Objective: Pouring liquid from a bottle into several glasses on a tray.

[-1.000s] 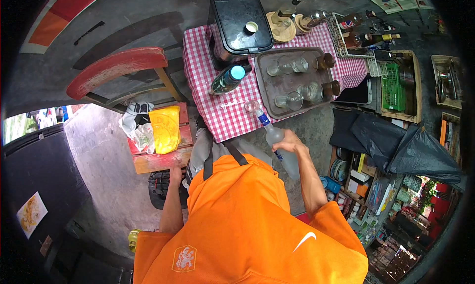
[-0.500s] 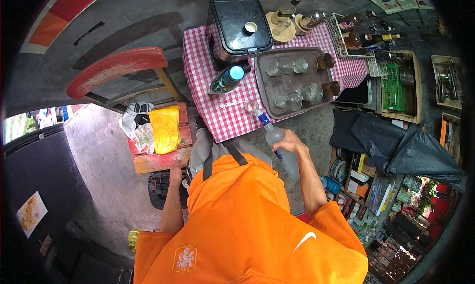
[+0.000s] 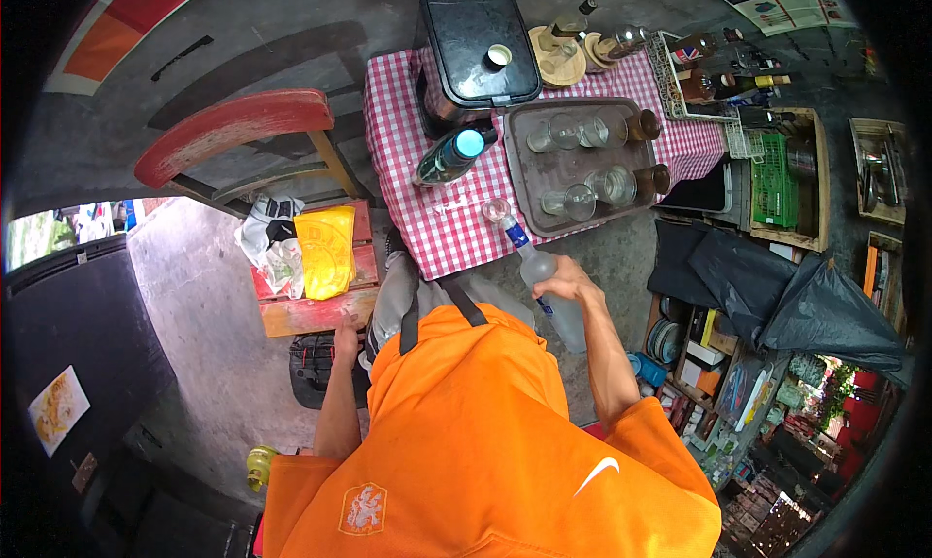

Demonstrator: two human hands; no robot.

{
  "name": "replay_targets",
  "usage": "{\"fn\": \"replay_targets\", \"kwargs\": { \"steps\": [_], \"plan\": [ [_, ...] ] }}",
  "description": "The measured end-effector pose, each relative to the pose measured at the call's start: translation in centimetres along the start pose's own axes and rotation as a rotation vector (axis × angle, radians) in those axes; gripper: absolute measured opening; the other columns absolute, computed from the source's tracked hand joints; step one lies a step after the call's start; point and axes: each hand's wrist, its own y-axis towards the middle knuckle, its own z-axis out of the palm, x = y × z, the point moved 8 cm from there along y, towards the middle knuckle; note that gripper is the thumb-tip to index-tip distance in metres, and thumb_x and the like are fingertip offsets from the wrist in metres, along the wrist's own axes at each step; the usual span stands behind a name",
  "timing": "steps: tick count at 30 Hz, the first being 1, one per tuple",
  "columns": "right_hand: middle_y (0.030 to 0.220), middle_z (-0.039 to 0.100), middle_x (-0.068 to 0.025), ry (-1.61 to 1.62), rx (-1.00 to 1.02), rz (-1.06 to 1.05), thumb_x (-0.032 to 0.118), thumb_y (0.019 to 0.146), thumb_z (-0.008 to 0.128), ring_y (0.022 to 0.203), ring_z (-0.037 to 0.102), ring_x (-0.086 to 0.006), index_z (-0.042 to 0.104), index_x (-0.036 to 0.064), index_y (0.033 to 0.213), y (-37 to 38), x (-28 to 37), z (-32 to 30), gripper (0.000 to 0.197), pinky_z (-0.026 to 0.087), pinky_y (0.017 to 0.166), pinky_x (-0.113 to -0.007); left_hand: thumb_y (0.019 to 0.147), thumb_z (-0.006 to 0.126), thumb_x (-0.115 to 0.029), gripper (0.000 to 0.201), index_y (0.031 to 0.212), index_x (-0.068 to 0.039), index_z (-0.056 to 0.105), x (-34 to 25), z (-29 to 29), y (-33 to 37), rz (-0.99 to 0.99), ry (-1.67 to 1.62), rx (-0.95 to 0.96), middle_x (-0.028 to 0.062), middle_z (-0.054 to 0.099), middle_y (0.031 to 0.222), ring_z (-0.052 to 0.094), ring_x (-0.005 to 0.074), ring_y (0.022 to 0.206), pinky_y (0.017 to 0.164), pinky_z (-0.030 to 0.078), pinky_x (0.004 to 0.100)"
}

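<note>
My right hand (image 3: pixel 567 279) is wrapped around a frosted glass bottle (image 3: pixel 566 323) with a blue neck label. The bottle slants at the front edge of the table, its neck toward the checked cloth. At its mouth sits a round clear glass piece (image 3: pixel 496 211); I cannot tell if it is a stopper or a small glass. Low at my left side, my left hand (image 3: pixel 346 344) holds nothing that shows, its fingers stretched toward the front edge of a red wooden chair (image 3: pixel 306 317). A yellow bag (image 3: pixel 325 251) and a crumpled white-and-grey bundle (image 3: pixel 272 237) lie on the seat.
A red-and-white checked tablecloth (image 3: pixel 442 237) bears a brown tray (image 3: pixel 519 165) of several glasses, a dark bottle with a turquoise cap (image 3: pixel 454 157), and a black lidded bin (image 3: pixel 481 38). Beyond the tray is a wire basket (image 3: pixel 670 82) of bottles. Black plastic sheeting (image 3: pixel 738 296) covers shelves at right.
The view has shifted slightly, so the table appears a little to the right. My right hand still grips the bottle in nearly the same pose, and my left hand has hardly moved.
</note>
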Motion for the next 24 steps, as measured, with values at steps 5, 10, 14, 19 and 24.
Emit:
{"fn": "replay_targets", "kwargs": {
  "steps": [5,10,14,19,24],
  "plan": [
    [0.096,0.065,-0.0144,-0.001,-0.024,0.022,0.021,0.047,0.075,0.093,0.061,-0.0282,0.062,0.0033,0.106,-0.4,0.7,-0.4,0.063,0.046,0.083,-0.036,0.09,0.026,-0.063,0.073,0.131,-0.006,0.043,-0.5,0.1,-1.0,0.01,-0.008,0.012,0.0176,0.055,0.119,0.057,0.0289,0.096,0.082,0.043,0.0431],
    [0.096,0.065,-0.0146,0.019,-0.029,-0.016,0.021,0.047,0.075,0.092,0.061,-0.0275,0.061,0.0033,0.107,0.6,0.2,0.0,0.063,0.046,0.082,-0.035,0.089,0.024,-0.064,0.075,0.131,-0.005,0.043,-3.0,0.2,-4.1,0.008,0.065,-0.045,0.0206,0.054,0.12,0.058,0.0305,0.095,0.085,0.044,0.0451],
    [0.097,0.065,-0.0154,0.038,-0.081,-0.084,0.022,0.046,0.076,0.091,0.062,-0.0276,0.06,0.0036,0.107,0.4,1.2,-0.2,0.066,0.047,0.082,-0.035,0.09,0.022,-0.063,0.075,0.132,-0.005,0.043,-3.6,0.0,-5.2,0.04,0.107,-0.058,0.0208,0.054,0.12,0.059,0.0306,0.092,0.083,0.045,0.0441],
    [0.095,0.065,-0.0149,0.149,-0.15,-0.27,0.019,0.044,0.078,0.091,0.062,-0.0261,0.059,0.0025,0.108,-1.0,4.7,-1.8,0.069,0.047,0.082,-0.035,0.091,0.024,-0.058,0.07,0.126,-0.003,0.051,-2.4,-1.1,-4.6,0.034,0.171,-0.084,0.0191,0.061,0.11,0.06,0.0254,0.093,0.082,0.045,0.0363],
    [0.088,0.065,-0.0098,0.3,-0.271,-0.495,0.015,0.044,0.079,0.084,0.061,-0.0195,0.057,0.0026,0.1,-2.6,8.4,-4.2,0.062,0.048,0.079,-0.033,0.091,0.025,-0.058,0.072,0.121,0.0,0.054,-3.3,-1.0,-4.9,0.084,0.291,-0.114,0.0185,0.064,0.104,0.059,0.0259,0.1,0.088,0.041,0.033]
  ]
}}
